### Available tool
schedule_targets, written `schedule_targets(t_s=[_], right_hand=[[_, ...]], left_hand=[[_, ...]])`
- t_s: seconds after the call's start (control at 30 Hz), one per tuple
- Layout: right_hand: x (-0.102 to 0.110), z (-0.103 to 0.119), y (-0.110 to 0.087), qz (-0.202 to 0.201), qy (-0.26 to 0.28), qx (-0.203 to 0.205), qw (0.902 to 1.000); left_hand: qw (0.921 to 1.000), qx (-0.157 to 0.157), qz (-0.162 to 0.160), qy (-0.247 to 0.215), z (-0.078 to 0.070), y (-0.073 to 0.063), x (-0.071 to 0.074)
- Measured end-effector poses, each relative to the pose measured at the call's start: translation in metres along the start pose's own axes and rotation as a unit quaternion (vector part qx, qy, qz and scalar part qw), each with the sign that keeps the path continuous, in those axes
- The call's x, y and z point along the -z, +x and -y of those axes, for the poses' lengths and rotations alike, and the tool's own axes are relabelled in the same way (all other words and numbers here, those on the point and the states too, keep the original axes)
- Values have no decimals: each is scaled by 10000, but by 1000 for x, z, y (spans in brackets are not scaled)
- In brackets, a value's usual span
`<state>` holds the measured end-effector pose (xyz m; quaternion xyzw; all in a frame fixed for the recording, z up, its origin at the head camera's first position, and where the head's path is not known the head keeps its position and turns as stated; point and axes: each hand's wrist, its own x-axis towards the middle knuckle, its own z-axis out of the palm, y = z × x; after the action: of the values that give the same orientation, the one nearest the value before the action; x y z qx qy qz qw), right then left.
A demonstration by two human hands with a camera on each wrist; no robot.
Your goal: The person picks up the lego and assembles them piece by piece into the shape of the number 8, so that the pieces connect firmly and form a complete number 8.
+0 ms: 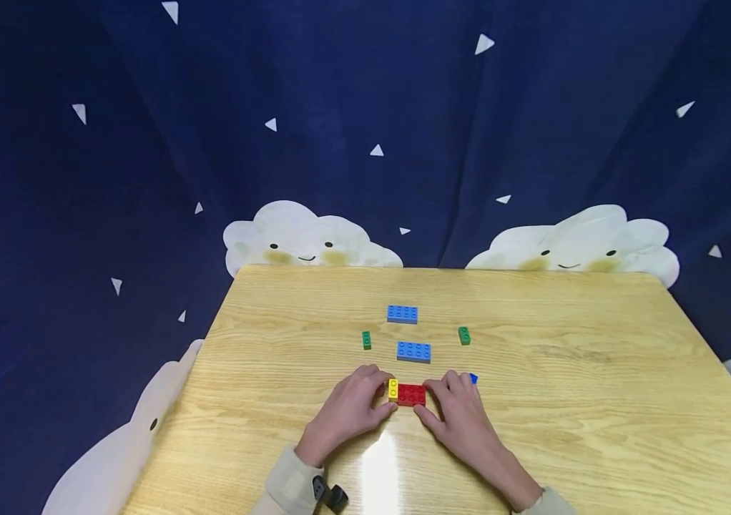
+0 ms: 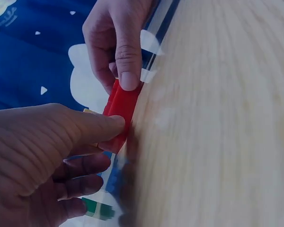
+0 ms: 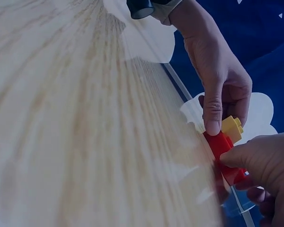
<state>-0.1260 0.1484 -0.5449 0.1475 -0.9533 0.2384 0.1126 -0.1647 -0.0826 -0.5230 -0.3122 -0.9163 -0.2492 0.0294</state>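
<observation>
A red toy building brick (image 1: pixel 412 395) with two rows of studs lies low at the wooden tabletop, between both hands. Across its left end, a narrow yellow brick (image 1: pixel 393 390) sits on top. My left hand (image 1: pixel 351 406) pinches the red brick's left end, thumb on the near side and fingers behind, right by the yellow brick. The right hand (image 1: pixel 466 422) grips the other end between thumb and fingers. In the right wrist view, the yellow brick (image 3: pixel 231 128) stands above the red brick (image 3: pixel 219 145), with a thumb of each hand pressed against the red side.
Beyond the hands lie two blue bricks, a nearer one (image 1: pixel 413 351) and a farther one (image 1: pixel 403 314). Small green bricks lie left (image 1: pixel 367 340) and right (image 1: pixel 464 335). A blue piece (image 1: pixel 473 378) is partly hidden behind the right hand. A dark blue curtain (image 1: pixel 352 86) hangs behind the table.
</observation>
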Motion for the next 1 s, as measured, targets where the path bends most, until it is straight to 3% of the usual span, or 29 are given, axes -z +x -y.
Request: schedule_targets(t_s=[0.47,0.77,1.0], right_hand=[[7,-3,-1,-30,118,3,9999],[16,-8,-3,-546,213,169,9981],[25,-15,-2,-544,178,-39,9984]], left_hand=[[9988,130,-87,-458,1,-2,0],[9982,148,-54,-573,2,-4,0],[9978,236,47,-622,1,-4,0]])
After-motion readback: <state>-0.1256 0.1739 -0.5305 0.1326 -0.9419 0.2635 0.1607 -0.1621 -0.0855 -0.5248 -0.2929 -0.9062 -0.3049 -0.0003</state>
